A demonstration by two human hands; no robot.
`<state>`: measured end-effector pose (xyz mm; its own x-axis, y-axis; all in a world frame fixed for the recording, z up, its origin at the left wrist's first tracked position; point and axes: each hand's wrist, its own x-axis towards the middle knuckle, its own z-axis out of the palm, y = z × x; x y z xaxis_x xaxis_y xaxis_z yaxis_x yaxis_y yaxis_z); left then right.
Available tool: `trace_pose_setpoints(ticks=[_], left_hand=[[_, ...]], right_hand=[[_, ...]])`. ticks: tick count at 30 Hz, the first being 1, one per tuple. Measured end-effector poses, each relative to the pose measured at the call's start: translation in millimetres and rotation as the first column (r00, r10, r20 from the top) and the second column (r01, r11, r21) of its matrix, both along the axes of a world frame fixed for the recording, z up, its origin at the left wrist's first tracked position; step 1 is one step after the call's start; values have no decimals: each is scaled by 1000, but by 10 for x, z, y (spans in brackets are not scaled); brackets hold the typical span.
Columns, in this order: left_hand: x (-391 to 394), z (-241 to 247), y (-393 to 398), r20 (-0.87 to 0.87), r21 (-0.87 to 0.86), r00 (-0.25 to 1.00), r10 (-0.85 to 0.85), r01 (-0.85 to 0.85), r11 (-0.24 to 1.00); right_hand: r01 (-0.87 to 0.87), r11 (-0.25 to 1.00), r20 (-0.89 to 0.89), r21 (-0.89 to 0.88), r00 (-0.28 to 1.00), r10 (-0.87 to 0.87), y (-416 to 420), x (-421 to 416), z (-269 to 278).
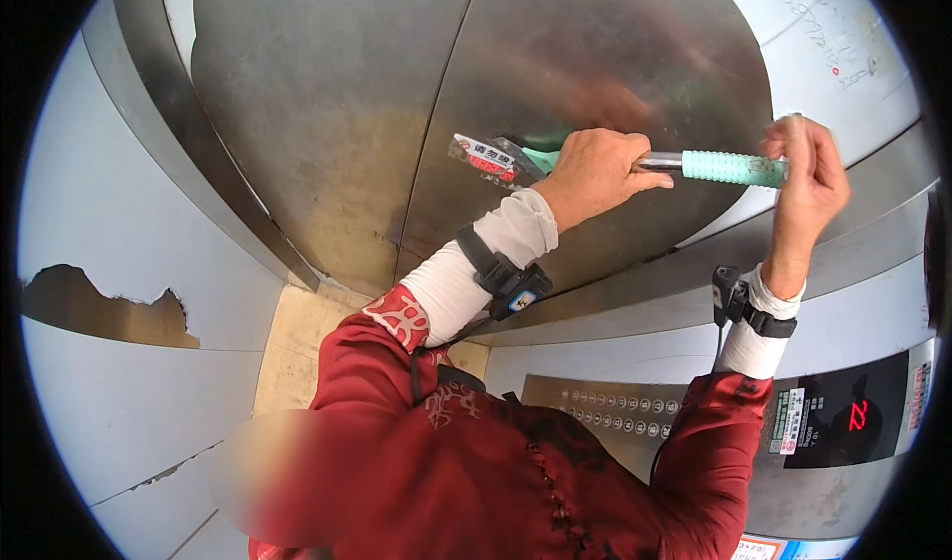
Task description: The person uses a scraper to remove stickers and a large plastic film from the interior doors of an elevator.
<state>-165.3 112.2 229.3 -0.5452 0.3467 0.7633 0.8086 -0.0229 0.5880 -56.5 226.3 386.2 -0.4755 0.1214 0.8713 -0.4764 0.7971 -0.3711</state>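
Observation:
My left hand [601, 170] is closed around the metal shaft of a scraper-like tool with a mint-green ribbed grip [732, 169]. The tool lies almost level in front of a brushed-metal lift door [580, 62]. At its far end, a sticker [483, 160] with a no-smoking sign and writing covers part of the dark head. Whether that sticker still clings to the door I cannot tell. My right hand [811, 166], slightly blurred and with fingers curled, is at the butt of the green grip; its contact with the grip is unclear.
Beside my right arm is a lift button panel [617, 411] with a dark display [848, 415] showing red digits. The left wall panel [149, 248] has a jagged torn patch [111, 311]. Handwriting marks the white surface [818, 32] at upper right. A beige floor [290, 344] shows below.

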Motion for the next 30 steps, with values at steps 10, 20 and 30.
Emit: trace_pose_setpoints(ticks=[10,20,30], left_hand=[[-105,48,-100,55,145,994,-91,82,986],[-177,170,-484,255,365,925,-281,177,914],[-271,169,-512,294,468,896,-333,169,868]], right_hand=[[-859,343,61,-380,346,936,57,-399,195],[-704,655,144,-274,643,752,-1090,-629,430],[-804,537,199,-255,500,843,-1088,-1151,524]])
